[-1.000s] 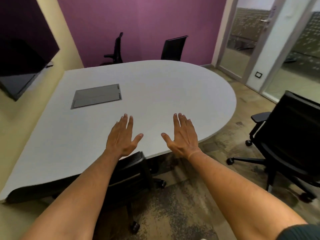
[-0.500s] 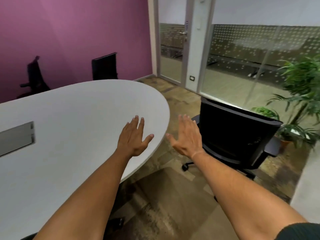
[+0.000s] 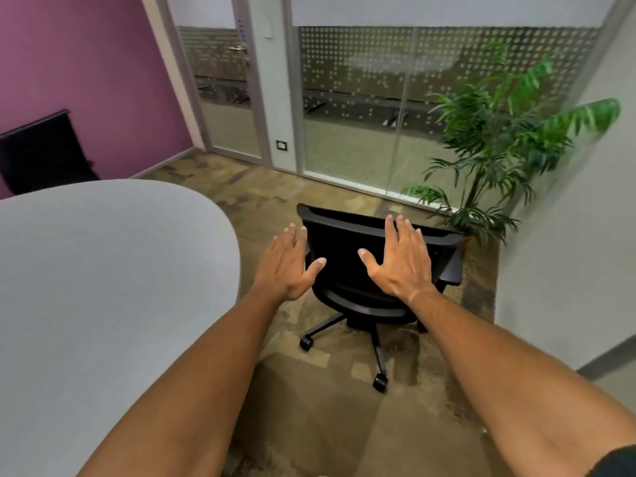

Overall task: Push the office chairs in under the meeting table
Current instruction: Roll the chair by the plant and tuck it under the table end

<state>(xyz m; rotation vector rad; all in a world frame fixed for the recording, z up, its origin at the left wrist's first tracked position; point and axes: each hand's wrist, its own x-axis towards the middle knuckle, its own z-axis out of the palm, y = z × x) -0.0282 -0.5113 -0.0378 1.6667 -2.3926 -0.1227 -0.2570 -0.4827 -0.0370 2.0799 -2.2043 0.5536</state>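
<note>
Left hand (image 3: 285, 266) and right hand (image 3: 401, 261) spread wide, empty, before black office chair (image 3: 347, 270), beside meeting table (image 3: 103, 270)

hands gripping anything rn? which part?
Nothing held. Left hand and right hand are both open, fingers spread, reaching toward the black office chair; contact with its backrest cannot be told.

Both bare forearms are reaching forward side by side, palms facing down. The left hand (image 3: 285, 266) and the right hand (image 3: 399, 261) are spreading flat with fingers extended and thumbs angling toward each other, neither one gripping anything.
</note>
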